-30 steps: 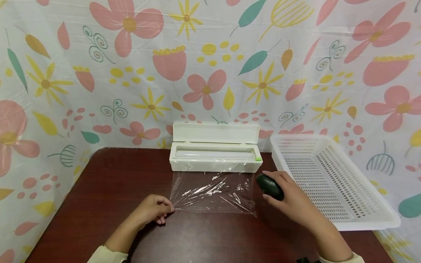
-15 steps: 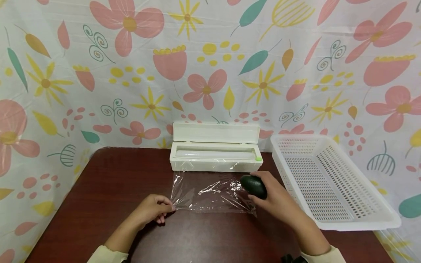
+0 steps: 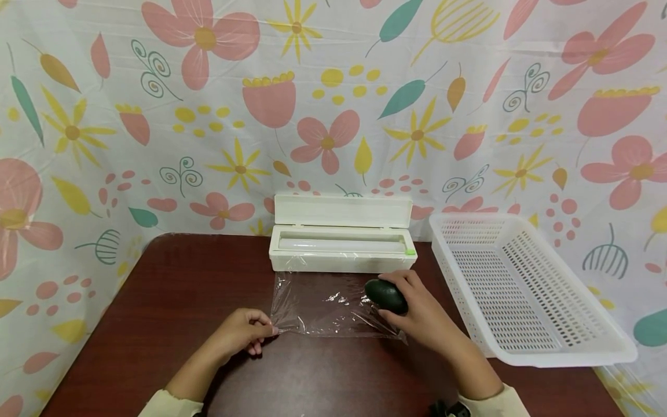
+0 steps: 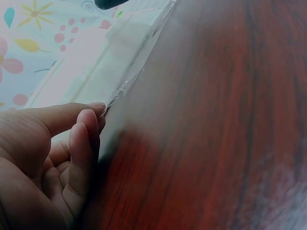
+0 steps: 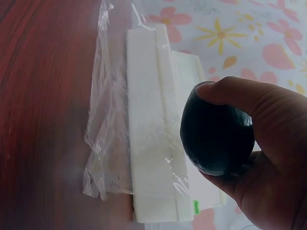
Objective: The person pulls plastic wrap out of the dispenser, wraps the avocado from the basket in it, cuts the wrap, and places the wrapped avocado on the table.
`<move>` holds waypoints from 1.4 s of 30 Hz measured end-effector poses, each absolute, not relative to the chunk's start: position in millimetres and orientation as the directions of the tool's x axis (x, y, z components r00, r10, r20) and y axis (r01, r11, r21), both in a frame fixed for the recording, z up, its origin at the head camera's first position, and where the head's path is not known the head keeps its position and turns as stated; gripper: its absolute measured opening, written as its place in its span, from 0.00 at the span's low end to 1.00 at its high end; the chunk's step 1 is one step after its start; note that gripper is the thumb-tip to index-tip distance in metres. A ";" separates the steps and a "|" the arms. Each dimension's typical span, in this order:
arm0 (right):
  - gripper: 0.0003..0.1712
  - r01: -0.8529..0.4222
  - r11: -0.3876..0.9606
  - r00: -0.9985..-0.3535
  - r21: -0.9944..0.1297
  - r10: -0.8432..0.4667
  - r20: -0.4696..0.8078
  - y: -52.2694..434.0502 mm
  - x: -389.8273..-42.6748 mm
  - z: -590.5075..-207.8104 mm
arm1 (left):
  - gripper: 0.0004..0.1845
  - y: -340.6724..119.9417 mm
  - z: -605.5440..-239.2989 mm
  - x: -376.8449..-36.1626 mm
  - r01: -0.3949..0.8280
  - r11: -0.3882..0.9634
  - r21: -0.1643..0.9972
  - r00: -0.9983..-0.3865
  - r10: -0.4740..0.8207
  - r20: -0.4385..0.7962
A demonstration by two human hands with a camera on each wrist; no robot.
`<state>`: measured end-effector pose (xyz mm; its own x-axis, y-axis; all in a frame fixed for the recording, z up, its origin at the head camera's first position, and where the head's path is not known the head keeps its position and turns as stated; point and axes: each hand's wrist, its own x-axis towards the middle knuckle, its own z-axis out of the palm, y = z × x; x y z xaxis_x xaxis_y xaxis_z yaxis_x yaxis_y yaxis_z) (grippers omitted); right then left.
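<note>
Right hand [image 3: 427, 315] curls round a smooth, firm avocado [image 3: 385, 296] — likely slippery; left hand [image 3: 241, 333] pinches the film's [image 3: 323, 304] flimsy, clingy near-left corner — best held at corners.

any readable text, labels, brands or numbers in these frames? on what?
None can be read.
White wrap dispenser: no print shows; its green tab is blank.
White basket: no marking.
Dark green avocado in the right hand: no sticker in view.
Flowered backdrop: pictures only, no letters.
</note>
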<state>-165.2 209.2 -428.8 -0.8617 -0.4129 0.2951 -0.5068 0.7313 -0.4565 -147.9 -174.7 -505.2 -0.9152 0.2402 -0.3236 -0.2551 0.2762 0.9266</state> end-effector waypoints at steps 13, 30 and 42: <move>0.40 -0.501 0.739 -0.865 -0.450 -0.427 0.262 191.3 -172.3 -437.7 | 0.13 -175.0 -506.6 -146.7 -0.244 0.281 0.928 -0.916 0.247 -0.315; 0.41 -0.508 0.700 -0.861 -0.502 -0.430 0.272 159.3 -182.6 -454.9 | 0.13 -176.9 -505.4 -147.5 -0.254 0.280 0.926 -0.914 0.243 -0.324; 0.39 -0.490 0.709 -0.871 -0.507 -0.420 0.255 147.0 -188.4 -463.6 | 0.13 -174.8 -505.5 -147.4 -0.262 0.273 0.926 -0.911 0.246 -0.330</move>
<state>-188.4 147.0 -463.6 -0.8710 -0.4199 0.2550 -0.4902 0.7089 -0.5070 -147.4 -174.8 -505.5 -0.9115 0.2456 -0.3300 -0.2617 0.2728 0.9258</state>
